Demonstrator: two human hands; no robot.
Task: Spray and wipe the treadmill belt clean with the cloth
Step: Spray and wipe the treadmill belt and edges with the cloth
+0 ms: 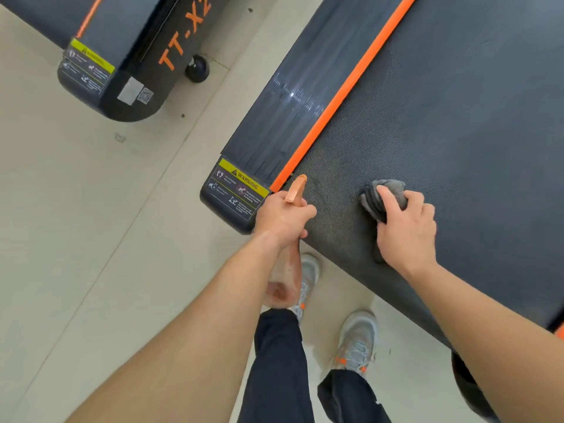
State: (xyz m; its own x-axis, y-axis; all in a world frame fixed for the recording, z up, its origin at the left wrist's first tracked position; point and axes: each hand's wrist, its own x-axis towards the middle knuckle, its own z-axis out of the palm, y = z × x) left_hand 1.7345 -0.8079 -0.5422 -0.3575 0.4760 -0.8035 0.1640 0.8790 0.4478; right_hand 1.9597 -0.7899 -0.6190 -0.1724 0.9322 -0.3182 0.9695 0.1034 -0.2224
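Observation:
The dark textured treadmill belt fills the right side of the view, bordered on its left by an orange strip. My right hand grips a crumpled grey cloth and presses it onto the belt near the rear end. My left hand grips the neck of a spray bottle with an orange nozzle that points toward the belt. The bottle's body hangs below my wrist, over the floor beside the belt's rear corner.
A ribbed side rail with a yellow warning label runs left of the orange strip. A second treadmill marked TT-X2 stands at the upper left. Beige floor lies between them. My grey shoes stand behind the belt.

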